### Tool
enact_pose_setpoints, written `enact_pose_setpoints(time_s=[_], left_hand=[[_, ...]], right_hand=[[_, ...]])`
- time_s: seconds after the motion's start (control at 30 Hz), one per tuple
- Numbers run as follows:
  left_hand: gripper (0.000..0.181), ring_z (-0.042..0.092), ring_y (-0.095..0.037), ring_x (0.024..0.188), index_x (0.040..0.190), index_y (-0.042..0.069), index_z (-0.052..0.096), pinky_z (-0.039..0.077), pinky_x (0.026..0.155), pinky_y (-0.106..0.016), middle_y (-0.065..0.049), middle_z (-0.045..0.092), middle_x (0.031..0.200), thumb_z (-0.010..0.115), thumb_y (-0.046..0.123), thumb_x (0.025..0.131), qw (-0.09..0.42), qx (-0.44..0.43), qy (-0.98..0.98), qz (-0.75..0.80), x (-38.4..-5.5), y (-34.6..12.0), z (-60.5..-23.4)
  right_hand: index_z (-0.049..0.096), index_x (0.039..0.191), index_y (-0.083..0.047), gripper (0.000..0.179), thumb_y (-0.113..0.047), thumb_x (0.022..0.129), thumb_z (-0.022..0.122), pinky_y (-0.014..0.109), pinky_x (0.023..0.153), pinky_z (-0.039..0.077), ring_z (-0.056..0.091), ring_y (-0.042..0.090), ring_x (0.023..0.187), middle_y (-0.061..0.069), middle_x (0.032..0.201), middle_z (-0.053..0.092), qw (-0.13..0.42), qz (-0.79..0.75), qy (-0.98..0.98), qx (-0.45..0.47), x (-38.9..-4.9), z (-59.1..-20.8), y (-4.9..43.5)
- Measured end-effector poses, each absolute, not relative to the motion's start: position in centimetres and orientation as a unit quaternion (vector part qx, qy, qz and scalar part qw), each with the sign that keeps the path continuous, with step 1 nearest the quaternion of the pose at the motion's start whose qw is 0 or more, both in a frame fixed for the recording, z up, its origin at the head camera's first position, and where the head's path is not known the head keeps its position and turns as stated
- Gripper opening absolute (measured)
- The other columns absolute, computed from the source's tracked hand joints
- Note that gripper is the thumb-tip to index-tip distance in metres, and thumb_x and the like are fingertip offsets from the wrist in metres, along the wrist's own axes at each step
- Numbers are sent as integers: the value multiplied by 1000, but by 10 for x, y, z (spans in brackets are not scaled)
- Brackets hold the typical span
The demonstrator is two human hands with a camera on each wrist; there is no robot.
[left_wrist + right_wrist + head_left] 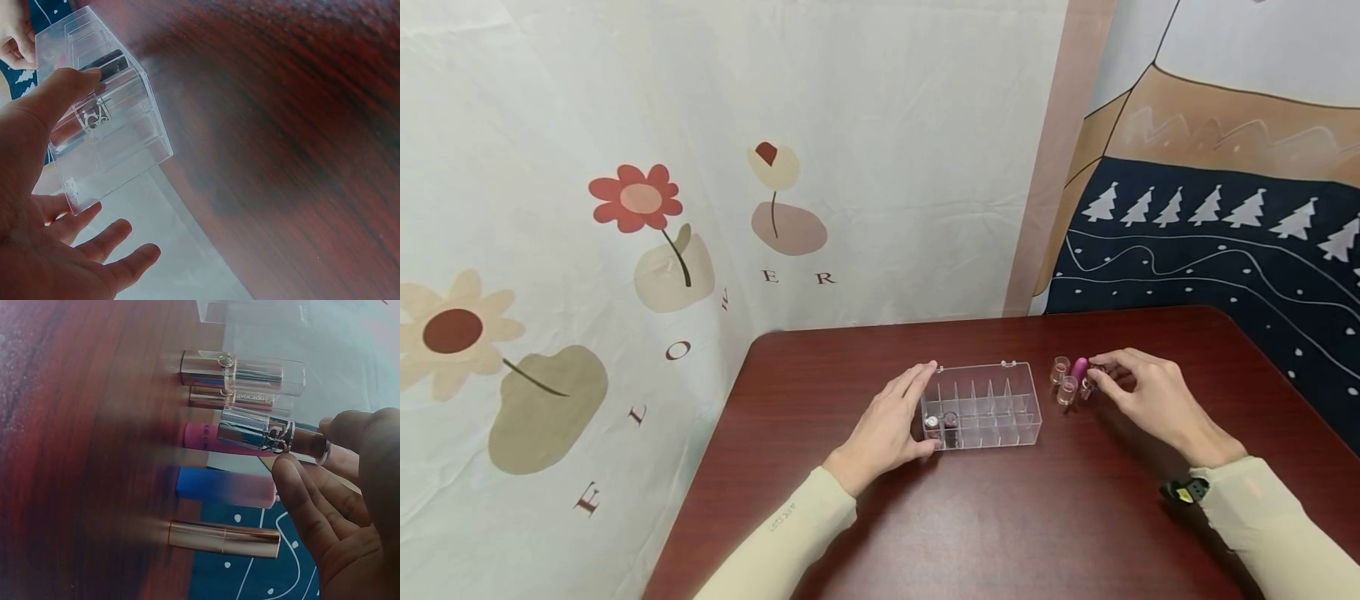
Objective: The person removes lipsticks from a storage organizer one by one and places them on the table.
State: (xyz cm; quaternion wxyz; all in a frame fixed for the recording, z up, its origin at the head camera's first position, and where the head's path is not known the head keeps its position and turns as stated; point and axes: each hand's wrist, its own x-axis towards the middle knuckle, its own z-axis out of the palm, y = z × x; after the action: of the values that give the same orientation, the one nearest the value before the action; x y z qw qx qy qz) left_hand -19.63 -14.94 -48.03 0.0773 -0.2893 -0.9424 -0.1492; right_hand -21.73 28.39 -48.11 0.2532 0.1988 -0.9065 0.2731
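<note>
My left hand (887, 421) grips the left end of a clear divided organizer box (992, 437), thumb along its front side and fingers at the back. Two dark lipsticks, one (951, 427) beside the other (932, 427), stand in its left front compartments. At the right, my right hand (1150, 400) pinches a lipstick (247, 430) with a silver base and a clear end between thumb and fingers. It overlaps a pink lipstick (199, 435) in the right wrist view. Two gold lipsticks with clear caps, one (206, 369) larger than the other (209, 397), stand beside it.
A blue-to-pink lipstick (219, 485) and a plain gold lipstick (225, 539) also stand upright on the dark red wooden table (985, 525). Behind the table hang a white flower-print cloth (887, 167) and a navy cloth with trees (1210, 267).
</note>
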Motion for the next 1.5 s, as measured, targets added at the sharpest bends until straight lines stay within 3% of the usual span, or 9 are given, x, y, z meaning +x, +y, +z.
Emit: enact_pose_setpoints(time_s=[0.3, 0.6, 0.8, 0.9, 0.97, 1.03, 1.27, 1.5], left_hand=[[132, 55, -39, 166, 185, 9, 29, 56, 130, -59, -16, 47, 184, 108, 41, 83, 78, -288, -943, -148, -197, -149, -481], [133, 54, -37, 167, 185, 11, 27, 56, 131, -59, -13, 46, 185, 107, 40, 84, 71, -284, -945, -148, -197, -149, -482], [132, 53, -36, 168, 186, 12, 26, 56, 130, -59, -13, 45, 186, 107, 39, 85, 66, -280, -946, -148, -197, -149, -482], [132, 53, -36, 168, 186, 12, 26, 55, 131, -59, -13, 44, 186, 107, 39, 85, 66, -280, -946, -147, -197, -149, -482], [133, 53, -36, 168, 186, 12, 26, 55, 131, -59, -13, 44, 186, 107, 38, 85, 67, -281, -946, -145, -198, -149, -482], [133, 53, -36, 168, 186, 12, 26, 56, 131, -59, -13, 45, 186, 107, 39, 84, 67, -282, -946, -143, -198, -149, -482], [133, 53, -36, 168, 186, 12, 26, 56, 131, -58, -14, 46, 185, 107, 40, 84, 72, -285, -946, -140, -198, -149, -482], [131, 55, -38, 165, 184, 9, 30, 56, 131, -56, -15, 48, 183, 107, 41, 83, 83, -289, -943, -142, -197, -149, -480]], right_hand=[[87, 123, -5, 31, -10, 93, 97, -1, 77, 52, 80, 23, 82, 17, 110, 86, 222, 269, -916, 197, -216, -485, 283], [87, 121, -4, 32, -9, 92, 99, 2, 76, 56, 79, 21, 83, 11, 105, 83, 216, 273, -915, 204, -217, -488, 281], [87, 118, -4, 30, -10, 92, 99, 26, 73, 71, 79, 20, 84, 6, 102, 80, 206, 269, -919, 202, -216, -489, 281], [87, 119, -4, 30, -10, 92, 99, 40, 74, 74, 80, 22, 85, 7, 102, 79, 200, 270, -920, 201, -216, -490, 281], [87, 119, -3, 30, -10, 92, 99, 43, 75, 74, 80, 22, 85, 7, 103, 80, 198, 271, -921, 201, -216, -491, 282], [87, 119, -3, 30, -10, 92, 99, 41, 75, 74, 80, 21, 85, 7, 103, 80, 197, 270, -921, 201, -216, -492, 282], [88, 118, -6, 29, -11, 91, 100, 8, 75, 61, 79, 19, 83, 5, 102, 81, 203, 271, -919, 205, -217, -493, 283], [87, 119, -6, 30, -11, 92, 99, 3, 77, 57, 78, 12, 84, 5, 101, 82, 197, 273, -919, 206, -216, -491, 282]])
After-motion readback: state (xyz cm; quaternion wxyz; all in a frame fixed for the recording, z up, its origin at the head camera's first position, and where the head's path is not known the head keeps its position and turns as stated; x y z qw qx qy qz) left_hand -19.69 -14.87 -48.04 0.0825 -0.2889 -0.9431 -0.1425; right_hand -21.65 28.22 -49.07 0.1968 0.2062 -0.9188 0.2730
